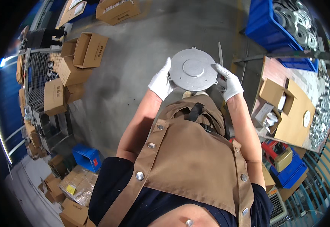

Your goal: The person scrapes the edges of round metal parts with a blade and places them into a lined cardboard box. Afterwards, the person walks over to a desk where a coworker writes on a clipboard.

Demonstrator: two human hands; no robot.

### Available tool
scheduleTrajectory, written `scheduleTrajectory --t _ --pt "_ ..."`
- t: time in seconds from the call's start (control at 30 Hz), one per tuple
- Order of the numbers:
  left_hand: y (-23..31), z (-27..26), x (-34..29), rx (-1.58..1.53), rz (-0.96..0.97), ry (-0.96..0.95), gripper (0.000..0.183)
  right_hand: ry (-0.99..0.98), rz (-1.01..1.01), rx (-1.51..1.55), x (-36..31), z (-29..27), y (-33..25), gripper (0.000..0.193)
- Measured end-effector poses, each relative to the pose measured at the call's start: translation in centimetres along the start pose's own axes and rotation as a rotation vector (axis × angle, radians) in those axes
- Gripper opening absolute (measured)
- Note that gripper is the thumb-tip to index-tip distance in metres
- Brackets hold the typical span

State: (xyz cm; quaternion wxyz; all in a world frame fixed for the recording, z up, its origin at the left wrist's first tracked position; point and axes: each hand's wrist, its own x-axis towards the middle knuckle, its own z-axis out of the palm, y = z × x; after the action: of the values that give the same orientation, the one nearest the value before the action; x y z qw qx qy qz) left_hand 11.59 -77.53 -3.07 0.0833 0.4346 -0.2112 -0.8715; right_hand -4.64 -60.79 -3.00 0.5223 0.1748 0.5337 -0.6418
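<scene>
A round grey metal cover (193, 69) with a raised disc at its centre and small lugs round its rim is held up in front of my apron. My left hand (162, 82), in a white glove, grips its left edge, thumb along the rim. On the opposite edge my gloved right hand (230, 83) is closed, with its thumb over the top face. A thin, pointed metal blade (220, 53) sticks up beyond the cover next to the right hand. Its lower end is hidden by that hand, so I cannot tell whether it is gripped there.
To the right, a bench holds an open cardboard box (276, 94) and many metal rings (322, 121). A blue bin (265, 28) of metal parts stands at the far right. Cardboard boxes (55, 96) and a wire cage (36, 79) line the left. A blue crate (86, 157) sits lower left.
</scene>
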Motion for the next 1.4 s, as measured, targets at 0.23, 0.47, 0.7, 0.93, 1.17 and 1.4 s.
scheduleTrajectory --t 0.23,0.47,0.7,0.93,1.17,1.4 --pt "6.3 0.9 5.4 -0.221 0.02 -0.017 0.046 0.052 0.066 -0.01 7.4 5.5 -5.1 0.014" --pt "13.3 6.5 13.9 -0.298 0.031 0.017 0.043 0.048 0.056 -0.056 16.0 8.1 -13.5 0.017" --pt "22.3 12.7 23.1 -0.249 0.099 -0.079 0.031 0.06 0.035 -0.116 24.5 13.8 -25.2 0.018" --pt "32.0 19.4 31.6 -0.265 0.155 0.098 0.033 0.115 -0.026 -0.043 31.2 19.1 -34.3 0.022" --pt "43.1 23.9 43.2 -0.17 0.218 -0.041 0.032 0.094 -0.078 0.08 39.8 24.3 -42.8 0.018" --pt "52.8 33.5 53.6 0.012 0.173 -0.054 0.036 0.216 -0.074 0.155 45.9 28.9 -52.3 0.025"
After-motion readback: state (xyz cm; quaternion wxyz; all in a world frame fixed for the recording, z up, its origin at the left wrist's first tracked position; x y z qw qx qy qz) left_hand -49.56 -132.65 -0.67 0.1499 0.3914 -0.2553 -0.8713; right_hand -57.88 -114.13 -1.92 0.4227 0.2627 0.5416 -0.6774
